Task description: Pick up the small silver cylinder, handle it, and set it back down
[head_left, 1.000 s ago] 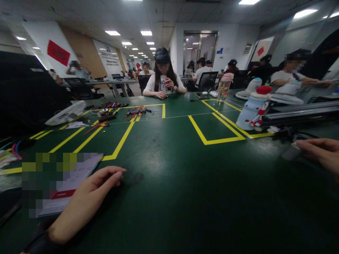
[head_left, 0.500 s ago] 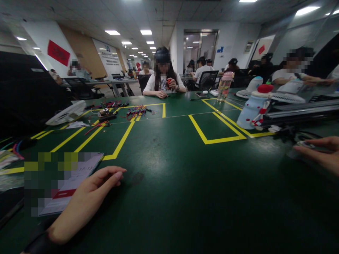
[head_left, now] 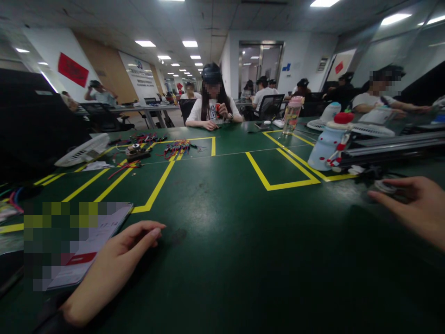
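Note:
My left hand (head_left: 130, 253) rests on the green table (head_left: 222, 260), fingers loosely stretched forward and the thumb near them, with nothing visible in its grasp. Beside and partly under its wrist lies a tablet-like device (head_left: 114, 222) with a lit screen, much of it blurred out. At the right edge, my right hand (head_left: 413, 204) pinches a small whitish, partly clear object (head_left: 385, 186) between thumb and fingers, low over the table. What kind of object it is I cannot make out. Dark cables lie just behind that hand.
A light-blue bottle with a red top (head_left: 328, 144), metal rails (head_left: 392, 150) and a pink-lidded bottle (head_left: 293, 116) stand or lie at the right. Several bundled wires (head_left: 179, 148) and a white fan (head_left: 83, 149) are at the left. Across the table sits a person (head_left: 212, 109) holding something red.
My right hand has come further into view, moving left with the small whitish object. My left hand stays nearly in place. The view has shifted slightly.

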The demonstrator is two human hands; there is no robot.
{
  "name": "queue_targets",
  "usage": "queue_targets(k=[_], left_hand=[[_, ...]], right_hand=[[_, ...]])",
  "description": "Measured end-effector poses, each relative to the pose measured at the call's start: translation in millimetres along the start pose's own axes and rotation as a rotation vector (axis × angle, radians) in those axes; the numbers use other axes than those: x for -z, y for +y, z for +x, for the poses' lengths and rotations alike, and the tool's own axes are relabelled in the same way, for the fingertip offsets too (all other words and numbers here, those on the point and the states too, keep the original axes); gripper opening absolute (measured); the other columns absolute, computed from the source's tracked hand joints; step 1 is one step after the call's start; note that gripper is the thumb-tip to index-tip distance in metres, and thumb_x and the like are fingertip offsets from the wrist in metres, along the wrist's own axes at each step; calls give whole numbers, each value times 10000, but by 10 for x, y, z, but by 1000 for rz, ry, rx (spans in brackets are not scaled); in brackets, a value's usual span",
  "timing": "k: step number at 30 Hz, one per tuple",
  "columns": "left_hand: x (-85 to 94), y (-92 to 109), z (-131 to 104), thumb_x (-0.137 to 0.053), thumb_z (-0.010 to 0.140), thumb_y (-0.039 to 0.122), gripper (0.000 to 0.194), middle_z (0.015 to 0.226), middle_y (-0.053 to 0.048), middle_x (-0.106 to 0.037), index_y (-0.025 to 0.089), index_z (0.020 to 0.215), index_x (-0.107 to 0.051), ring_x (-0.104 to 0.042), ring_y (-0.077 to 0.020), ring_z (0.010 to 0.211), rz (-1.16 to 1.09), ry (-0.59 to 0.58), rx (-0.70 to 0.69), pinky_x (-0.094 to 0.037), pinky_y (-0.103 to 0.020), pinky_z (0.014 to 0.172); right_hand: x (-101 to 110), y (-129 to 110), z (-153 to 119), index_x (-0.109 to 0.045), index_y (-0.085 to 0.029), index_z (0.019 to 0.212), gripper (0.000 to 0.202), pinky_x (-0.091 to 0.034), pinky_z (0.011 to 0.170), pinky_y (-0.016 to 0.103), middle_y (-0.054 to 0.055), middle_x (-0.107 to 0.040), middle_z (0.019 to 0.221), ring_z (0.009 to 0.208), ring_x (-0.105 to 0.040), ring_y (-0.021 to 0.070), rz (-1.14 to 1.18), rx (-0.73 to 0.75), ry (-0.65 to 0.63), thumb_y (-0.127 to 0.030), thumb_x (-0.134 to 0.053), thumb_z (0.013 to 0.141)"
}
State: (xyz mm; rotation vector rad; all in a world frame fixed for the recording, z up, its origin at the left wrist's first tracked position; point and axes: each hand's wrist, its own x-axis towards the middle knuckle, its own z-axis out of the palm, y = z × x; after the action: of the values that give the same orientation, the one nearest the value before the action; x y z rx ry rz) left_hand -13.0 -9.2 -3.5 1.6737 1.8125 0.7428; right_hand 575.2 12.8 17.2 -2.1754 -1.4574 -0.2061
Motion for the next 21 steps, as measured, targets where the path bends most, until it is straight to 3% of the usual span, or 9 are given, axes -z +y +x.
queue_targets(k=[3, 5, 9, 12, 16, 19, 21], left_hand=[[-6, 43, -12, -534, 842, 556, 412, 973, -11, -700, 253, 1111, -612, -641, -250, 914, 19, 12, -4, -481, -336, 804], [-4, 63, -22, -543, 836, 555, 413, 977, -5, -705, 252, 1105, -621, -646, -247, 912, 18, 21, 2, -484, -322, 796], [8, 61, -37, -559, 832, 548, 397, 1026, 0, -700, 259, 1097, -624, -648, -239, 918, -19, 8, 20, -485, -317, 809], [27, 25, -26, -551, 839, 547, 392, 1041, -6, -696, 263, 1101, -619, -644, -245, 933, -27, 1, 25, -481, -337, 832], [33, 53, 27, -542, 844, 548, 386, 1065, -29, -691, 266, 1094, -627, -631, -267, 996, 3, -45, 24, -481, -369, 849], [-72, 314, 31, -546, 860, 506, 325, 1108, -28, -681, 290, 1081, -646, -615, -264, 1040, 17, -102, -64, -484, -374, 864], [-218, 613, -1, -546, 883, 442, 264, 1112, -7, -671, 318, 1092, -650, -614, -229, 1027, 17, -156, -227, -471, -364, 899]], right_hand=[[10, -707, -374, -553, -177, 1150, 486, -506, 741, 295, 135, -610, 1116, 877, -620, 164, 371, 165, -161, -480, -639, 779], [-48, -1157, -610, -546, -180, 1142, 479, -529, 820, 302, 121, -593, 1160, 936, -621, 169, 593, 350, -355, -455, -663, 768], [-216, -1816, -951, -549, -210, 1106, 360, -532, 867, 286, 60, -590, 1152, 988, -602, 135, 758, 614, -665, -372, -649, 800], [-346, -2027, -1090, -541, -232, 1085, 314, -528, 856, 269, 21, -592, 1127, 964, -594, 108, 809, 688, -727, -341, -640, 808], [-466, -2059, -1160, -499, -253, 1141, 386, -510, 898, 281, 3, -595, 1114, 985, -590, 100, 865, 664, -742, -337, -656, 799], [-511, -2068, -1154, -447, -239, 1167, 508, -510, 908, 263, 4, -601, 1107, 1003, -595, 94, 974, 580, -809, -336, -716, 747], [-537, -2096, -1137, -447, -223, 1131, 519, -509, 909, 252, 5, -607, 1093, 1008, -599, 93, 1030, 539, -846, -330, -744, 718]])
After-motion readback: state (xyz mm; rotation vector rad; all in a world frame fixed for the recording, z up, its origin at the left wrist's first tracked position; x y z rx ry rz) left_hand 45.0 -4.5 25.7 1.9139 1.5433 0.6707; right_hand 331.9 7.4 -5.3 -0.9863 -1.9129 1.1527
